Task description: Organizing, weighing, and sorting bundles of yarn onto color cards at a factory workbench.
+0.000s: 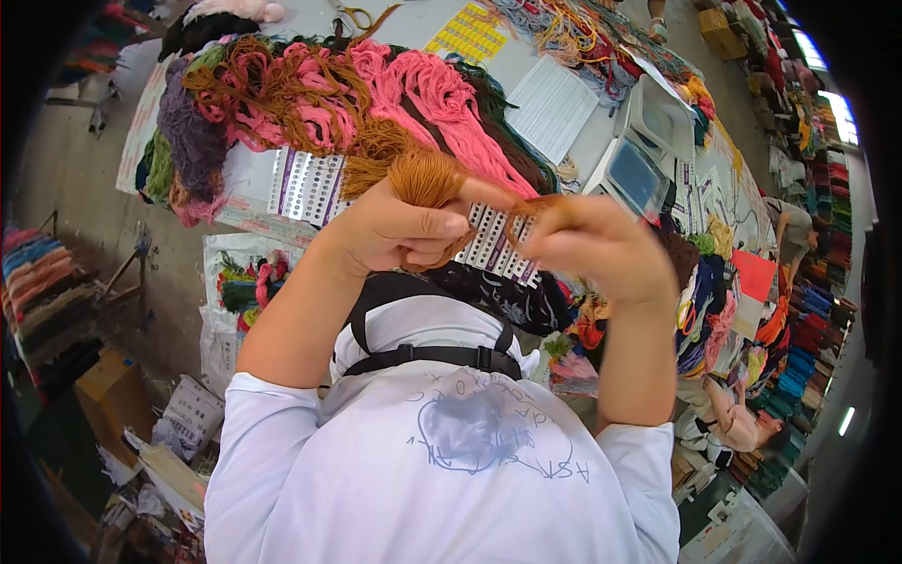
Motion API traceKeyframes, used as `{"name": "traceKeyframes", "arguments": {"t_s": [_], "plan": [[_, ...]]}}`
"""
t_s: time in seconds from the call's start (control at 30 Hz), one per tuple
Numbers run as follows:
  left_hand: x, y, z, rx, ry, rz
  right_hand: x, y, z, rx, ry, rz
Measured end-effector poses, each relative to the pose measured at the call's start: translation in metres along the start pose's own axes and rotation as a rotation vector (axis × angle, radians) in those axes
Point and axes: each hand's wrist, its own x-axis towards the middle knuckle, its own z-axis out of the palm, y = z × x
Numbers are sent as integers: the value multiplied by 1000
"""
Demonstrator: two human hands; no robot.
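Observation:
My left hand is closed round a bundle of golden-brown embroidery thread, with its index finger stretched toward the right. Strands of the thread run across to my right hand, which is closed on them, its fingertips pinched and slightly blurred by motion. Beneath the hands lie white punched cards with rows of holes, partly covered. Beyond them a heap of pink skeins spreads over the table, with loose brown thread draped across it.
More punched cards lie left of my hands. A printed sheet, a plastic box with a blue inside, and a yellow sheet sit farther off. Scissors lie at the far edge. Other people are at the right.

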Motion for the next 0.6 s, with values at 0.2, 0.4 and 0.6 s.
{"name": "traceKeyframes", "arguments": {"t_s": [0.2,0.4,0.6], "plan": [[6,-17,-37,-624,-206,132,-95,-16,-140,760,526,-555],[-1,-27,-25,-600,-48,273,-18,-9,-68,489,717,-214],[12,-29,-20,-654,-162,158,48,-4,-1,41,628,-161]]}}
